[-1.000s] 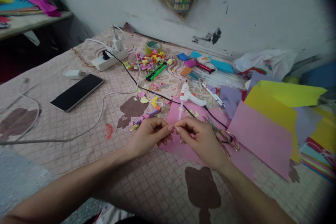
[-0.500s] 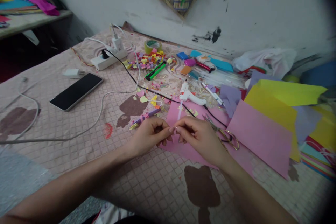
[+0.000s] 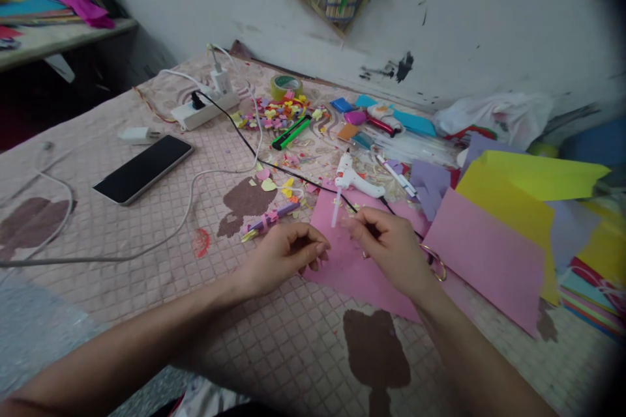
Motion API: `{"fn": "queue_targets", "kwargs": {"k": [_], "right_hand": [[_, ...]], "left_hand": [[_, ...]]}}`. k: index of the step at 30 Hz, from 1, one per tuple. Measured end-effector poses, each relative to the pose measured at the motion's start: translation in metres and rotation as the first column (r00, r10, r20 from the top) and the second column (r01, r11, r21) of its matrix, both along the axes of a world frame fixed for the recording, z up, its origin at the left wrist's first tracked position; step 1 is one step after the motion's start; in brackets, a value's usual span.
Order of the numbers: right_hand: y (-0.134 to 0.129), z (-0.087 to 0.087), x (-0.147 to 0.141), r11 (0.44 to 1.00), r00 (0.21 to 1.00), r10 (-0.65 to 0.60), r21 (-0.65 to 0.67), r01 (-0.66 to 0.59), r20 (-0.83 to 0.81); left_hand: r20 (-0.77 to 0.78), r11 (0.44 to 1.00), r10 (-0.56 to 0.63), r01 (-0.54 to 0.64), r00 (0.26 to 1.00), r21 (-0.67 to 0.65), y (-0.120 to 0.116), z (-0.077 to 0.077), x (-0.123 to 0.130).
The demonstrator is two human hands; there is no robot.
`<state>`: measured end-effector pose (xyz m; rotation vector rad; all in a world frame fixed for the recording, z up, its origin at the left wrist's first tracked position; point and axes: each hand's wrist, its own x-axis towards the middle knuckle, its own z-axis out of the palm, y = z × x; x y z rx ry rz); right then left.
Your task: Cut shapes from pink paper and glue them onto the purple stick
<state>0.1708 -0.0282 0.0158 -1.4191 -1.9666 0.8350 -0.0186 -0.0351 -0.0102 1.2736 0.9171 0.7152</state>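
Observation:
Over the edge of a pink paper sheet (image 3: 342,273), my left hand (image 3: 288,254) is closed, thumb against the curled fingers. My right hand (image 3: 386,247) is closed in a pinch above the same sheet, a short gap away from the left. Anything between the fingers of either hand is too small to make out. Just beyond them lies a white glue gun (image 3: 349,176) with a clear glue stick (image 3: 336,208) in its back end. Gold-handled scissors (image 3: 440,267) are partly hidden by my right hand. A purple stick with pink cutouts (image 3: 271,218) rests beyond my left hand.
Farther back are a green box cutter (image 3: 291,132), small foam cutouts (image 3: 271,114), a tape roll (image 3: 286,86) and a power strip (image 3: 205,111). Left lies a phone (image 3: 144,169) beside a grey cable (image 3: 186,208). Coloured sheets (image 3: 489,260) overlap at the right.
My hands were touching at the fingertips and are now apart. The right hand has moved right and now covers more of the scissors. The left has barely moved.

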Motion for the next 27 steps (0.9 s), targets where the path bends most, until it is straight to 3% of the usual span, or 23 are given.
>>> {"fn": "queue_targets", "kwargs": {"k": [4,9,21,27], "right_hand": [[0.000,0.006,0.002,0.980,0.984,0.155,-0.110,-0.164,-0.091],[-0.002,0.008,-0.002,0.970,0.971,0.238,-0.051,-0.239,-0.035],[-0.005,0.012,-0.007,0.958,0.954,0.273,0.053,-0.282,0.124],[-0.007,0.006,-0.009,0.980,0.979,0.190,0.042,-0.194,0.069]], "left_hand": [[0.015,1.000,-0.004,0.004,1.000,-0.025,-0.001,0.000,0.001],[0.022,1.000,0.002,-0.002,1.000,-0.028,0.000,0.000,0.000],[0.010,0.999,0.002,-0.002,1.000,-0.034,0.000,0.000,0.001],[0.058,0.997,0.036,-0.032,0.998,-0.074,0.001,-0.004,0.000]]}}
